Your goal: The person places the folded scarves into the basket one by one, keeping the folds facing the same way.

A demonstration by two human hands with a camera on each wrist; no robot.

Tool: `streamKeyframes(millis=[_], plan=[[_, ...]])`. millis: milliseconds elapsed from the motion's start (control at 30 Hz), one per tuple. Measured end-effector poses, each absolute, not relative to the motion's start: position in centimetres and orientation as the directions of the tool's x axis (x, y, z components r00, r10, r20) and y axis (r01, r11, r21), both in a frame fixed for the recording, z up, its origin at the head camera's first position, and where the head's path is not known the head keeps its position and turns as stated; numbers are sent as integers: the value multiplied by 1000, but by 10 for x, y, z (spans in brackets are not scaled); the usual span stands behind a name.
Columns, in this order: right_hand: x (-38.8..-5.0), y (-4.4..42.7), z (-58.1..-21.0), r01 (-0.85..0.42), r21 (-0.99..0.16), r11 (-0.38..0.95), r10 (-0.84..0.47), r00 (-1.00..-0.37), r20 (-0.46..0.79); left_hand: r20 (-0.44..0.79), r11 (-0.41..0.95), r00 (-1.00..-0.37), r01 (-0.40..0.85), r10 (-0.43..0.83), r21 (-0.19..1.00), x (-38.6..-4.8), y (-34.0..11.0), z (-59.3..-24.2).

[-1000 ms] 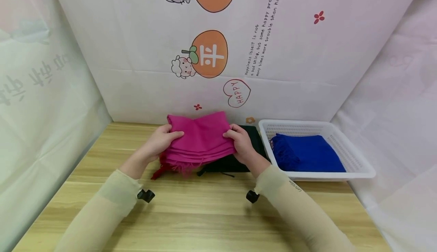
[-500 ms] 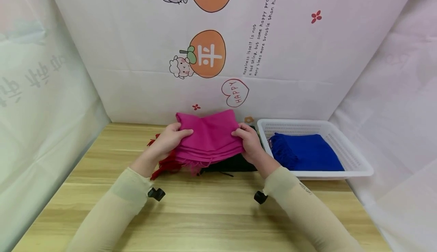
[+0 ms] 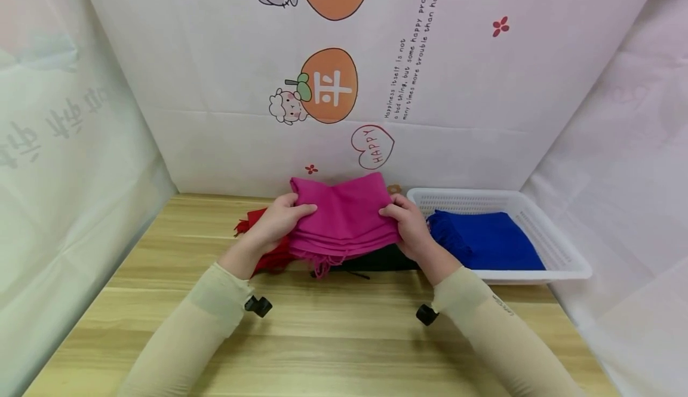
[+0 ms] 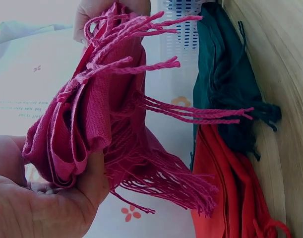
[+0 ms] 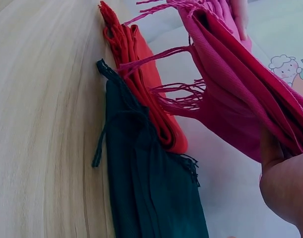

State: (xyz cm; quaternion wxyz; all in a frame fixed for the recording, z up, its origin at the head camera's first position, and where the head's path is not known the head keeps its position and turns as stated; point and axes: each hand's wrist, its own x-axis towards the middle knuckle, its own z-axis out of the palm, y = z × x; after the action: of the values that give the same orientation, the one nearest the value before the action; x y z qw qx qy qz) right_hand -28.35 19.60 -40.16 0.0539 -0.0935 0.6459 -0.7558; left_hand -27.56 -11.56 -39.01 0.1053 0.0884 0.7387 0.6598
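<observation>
A folded magenta scarf [image 3: 344, 212] with twisted fringe is held up off the table between my two hands. My left hand [image 3: 280, 218] pinches its left side, thumb on top and fingers beneath. At the opposite side my right hand [image 3: 411, 224] grips it the same way. Below and behind it, a folded red scarf [image 4: 220, 183] and a folded dark green scarf [image 5: 141, 173] lie on the table with ends meeting. In the head view the magenta scarf covers much of both. The wrist views show its layered folds and hanging fringe.
A white plastic basket [image 3: 570, 259] stands at the right rear of the wooden table [image 3: 344, 337], holding a folded blue scarf [image 3: 489, 239]. White printed cloth [image 3: 457, 74] walls in the back and both sides.
Both hands have carried the magenta scarf to the right, nearer the basket. More of the red scarf shows at the left. The basket and blue scarf stay in place.
</observation>
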Motion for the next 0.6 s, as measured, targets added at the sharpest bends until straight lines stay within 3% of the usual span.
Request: streamKeyframes(millis=[600], plan=[[-276, 229, -395, -46, -986, -158, -176, -982, 74, 7, 59, -956, 25, 295, 998, -274, -85, -387]])
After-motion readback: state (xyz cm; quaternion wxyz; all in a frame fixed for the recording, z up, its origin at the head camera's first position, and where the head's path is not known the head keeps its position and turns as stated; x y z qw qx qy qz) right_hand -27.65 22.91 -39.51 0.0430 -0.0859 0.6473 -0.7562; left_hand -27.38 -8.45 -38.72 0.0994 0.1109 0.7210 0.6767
